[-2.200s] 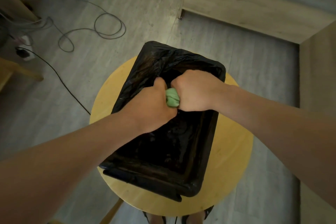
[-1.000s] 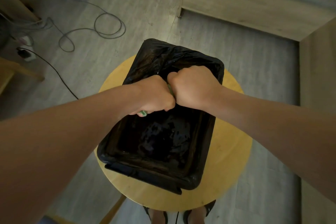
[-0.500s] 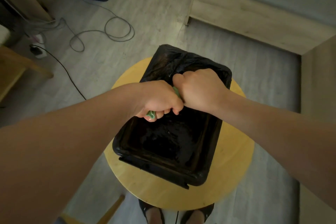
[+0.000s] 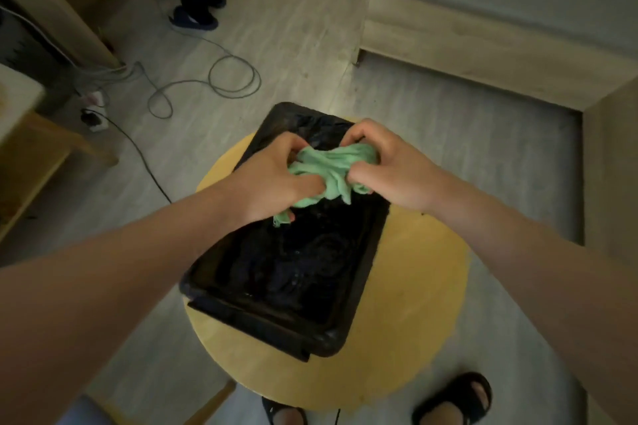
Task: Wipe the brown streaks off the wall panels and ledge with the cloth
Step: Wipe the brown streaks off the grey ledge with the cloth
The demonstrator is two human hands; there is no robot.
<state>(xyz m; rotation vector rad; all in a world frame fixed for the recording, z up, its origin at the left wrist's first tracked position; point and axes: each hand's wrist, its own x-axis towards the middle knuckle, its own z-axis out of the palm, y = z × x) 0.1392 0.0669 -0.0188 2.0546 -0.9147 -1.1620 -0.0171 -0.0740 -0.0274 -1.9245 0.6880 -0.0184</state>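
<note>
Cloth [image 4: 330, 173] bunched, both hands' grip, above basin [image 4: 359, 281]

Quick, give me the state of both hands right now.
Left hand: fingers curled round the green cloth, gripping its left end.
Right hand: fingers curled round the same cloth, pinching its right end.

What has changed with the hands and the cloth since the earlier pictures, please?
The left hand and right hand have drawn apart from their tight fist-to-fist wringing, so the green cloth now shows loosened between them. Both hands still grip it above the black tub, which stays on the round yellow stool.
</note>
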